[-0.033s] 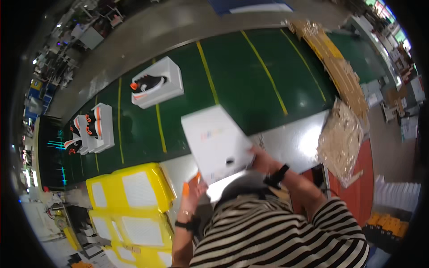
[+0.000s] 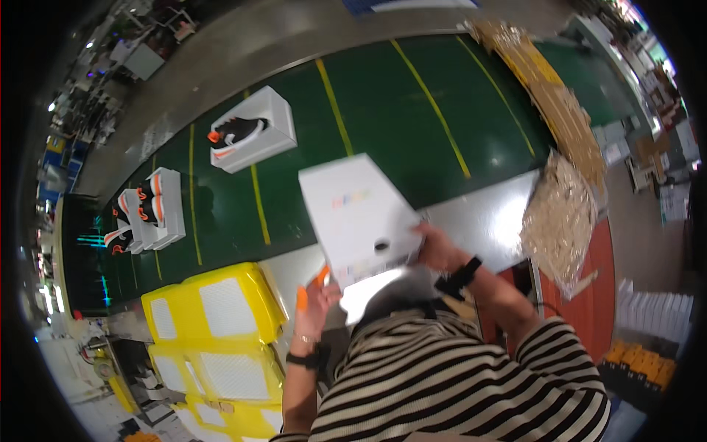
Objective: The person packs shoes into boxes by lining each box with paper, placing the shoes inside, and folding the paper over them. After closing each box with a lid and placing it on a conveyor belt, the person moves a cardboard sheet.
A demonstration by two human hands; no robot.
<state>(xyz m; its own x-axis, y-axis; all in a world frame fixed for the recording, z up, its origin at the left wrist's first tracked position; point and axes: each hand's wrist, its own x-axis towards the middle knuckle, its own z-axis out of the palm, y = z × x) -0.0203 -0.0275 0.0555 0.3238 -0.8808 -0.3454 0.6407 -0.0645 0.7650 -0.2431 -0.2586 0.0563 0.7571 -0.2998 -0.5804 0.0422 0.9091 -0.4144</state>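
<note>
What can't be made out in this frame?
All head view:
Inside of the white rectangular cardboard box: hidden by its top.
Coloured print on it: blurred.
Full grip of the bare right hand: partly hidden by the box.
Black-and-cream striped shirt: cut off by lower edge.

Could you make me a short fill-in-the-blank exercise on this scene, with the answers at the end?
1. The right hand grips a box coloured ____.
2. The left hand wears finger covers coloured ____.
3. The stripes across the green belt are ____.
4. The shoes in open boxes lie to the picture's ____ of the held box.

Missing words: white; orange; yellow; left.
</note>
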